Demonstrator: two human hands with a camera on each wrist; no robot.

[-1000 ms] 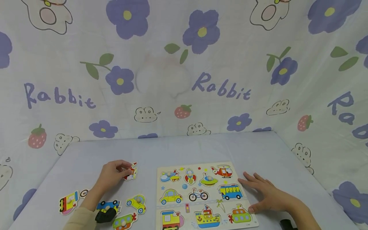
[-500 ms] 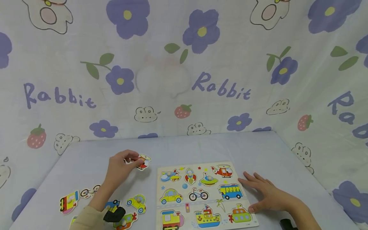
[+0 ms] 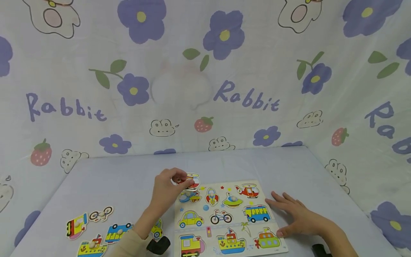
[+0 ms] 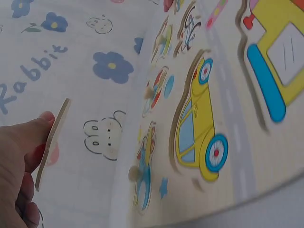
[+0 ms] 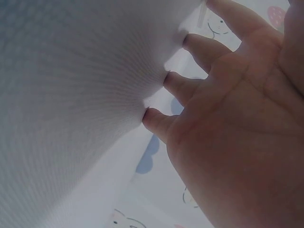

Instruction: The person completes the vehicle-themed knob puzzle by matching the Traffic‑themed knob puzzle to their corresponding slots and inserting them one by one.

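In the head view my left hand (image 3: 170,187) pinches a red helicopter puzzle piece (image 3: 194,177) between thumb and fingers. It holds the piece above the far left corner of the wooden puzzle board (image 3: 212,248). The left wrist view shows that helicopter piece (image 4: 51,147) edge-on, clear of the board. Knobbed airplane (image 3: 189,197), rocket (image 3: 212,197) and flying saucer (image 3: 233,200) pieces sit in the board's top row, beside a helicopter picture (image 3: 249,191). My right hand (image 3: 300,216) lies spread at the board's right edge; its fingertips press the cloth in the right wrist view.
Left of the board lie loose pieces: a train (image 3: 77,226), a bicycle (image 3: 101,214), a bus (image 3: 117,233), a ship (image 3: 92,247) and a car (image 3: 157,229) partly behind my left wrist. A patterned curtain (image 3: 183,135) hangs behind the table.
My left hand has lifted the helicopter piece from the table's left side and carried it right, to the board's far left corner. The right hand stays put.
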